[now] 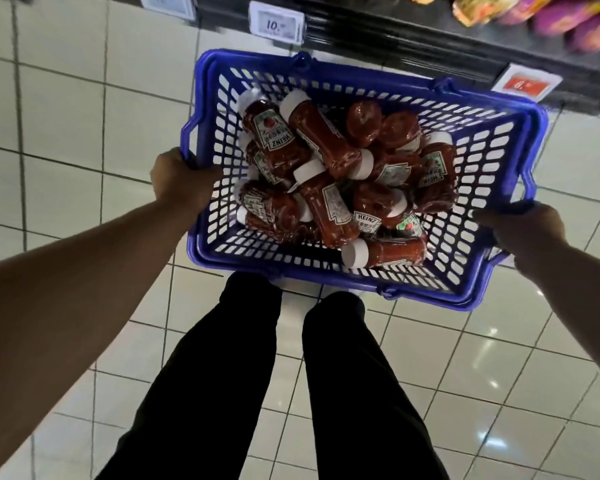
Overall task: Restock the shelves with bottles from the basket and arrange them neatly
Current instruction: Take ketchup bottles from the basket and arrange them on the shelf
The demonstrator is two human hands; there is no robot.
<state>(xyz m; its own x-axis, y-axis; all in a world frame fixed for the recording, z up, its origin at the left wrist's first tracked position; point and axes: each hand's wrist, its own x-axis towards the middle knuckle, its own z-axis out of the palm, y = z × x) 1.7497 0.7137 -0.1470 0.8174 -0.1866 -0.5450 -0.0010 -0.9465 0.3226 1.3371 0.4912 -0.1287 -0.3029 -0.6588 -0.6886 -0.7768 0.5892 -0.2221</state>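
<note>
Basket of ketchup bottles held over the tiled floor

The left hand (182,183) and right hand (525,228) each grip a side rim of the blue basket (492,188); bottles (329,143) lie jumbled inside, near the shelf (430,39).

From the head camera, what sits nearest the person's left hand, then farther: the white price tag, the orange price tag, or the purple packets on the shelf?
From the left hand:
1. White price tag, up on the shelf edge, nearest.
2. Orange price tag, farther right.
3. Purple packets, top right corner, farthest.
</note>
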